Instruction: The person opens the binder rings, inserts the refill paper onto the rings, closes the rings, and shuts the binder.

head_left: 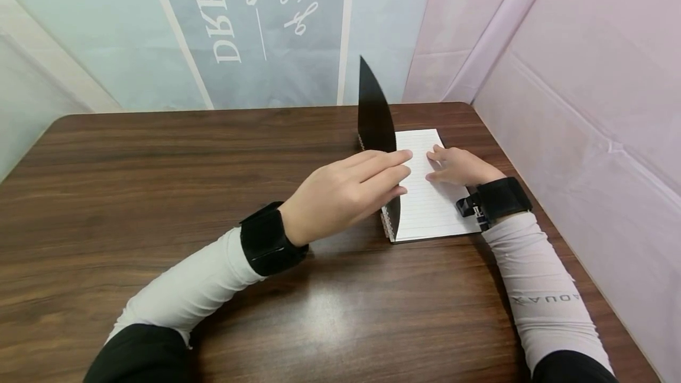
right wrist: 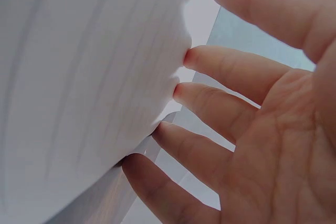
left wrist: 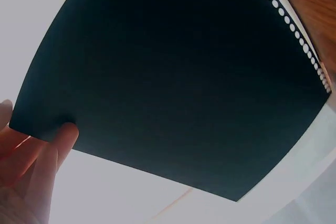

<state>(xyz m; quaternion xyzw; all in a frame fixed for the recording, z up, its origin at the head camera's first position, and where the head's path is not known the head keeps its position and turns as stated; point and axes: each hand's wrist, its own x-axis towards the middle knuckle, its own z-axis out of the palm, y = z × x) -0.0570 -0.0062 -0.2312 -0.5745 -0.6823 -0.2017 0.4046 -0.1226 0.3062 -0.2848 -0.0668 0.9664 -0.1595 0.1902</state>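
A spiral notebook (head_left: pixel 433 214) with lined white pages lies open on the right part of the table. Its black cover (head_left: pixel 374 112) stands nearly upright and bends slightly. My left hand (head_left: pixel 346 197) pinches this cover near its free edge. In the left wrist view, the thumb (left wrist: pixel 65 136) is on one face of the cover, with other fingers passing behind its corner. My right hand (head_left: pixel 461 167) rests its fingertips on the lined page, fingers spread and fairly straight, as the right wrist view also shows. The binding (left wrist: pixel 289 24) runs along the cover's inner edge.
The brown wooden table (head_left: pixel 159 170) extends widely to the left of the notebook. A lettered fabric backdrop (head_left: pixel 276 75) hangs behind it, and a pale pink fabric wall (head_left: pixel 596 105) borders the right side. Each wrist wears a black strap (head_left: pixel 271 241).
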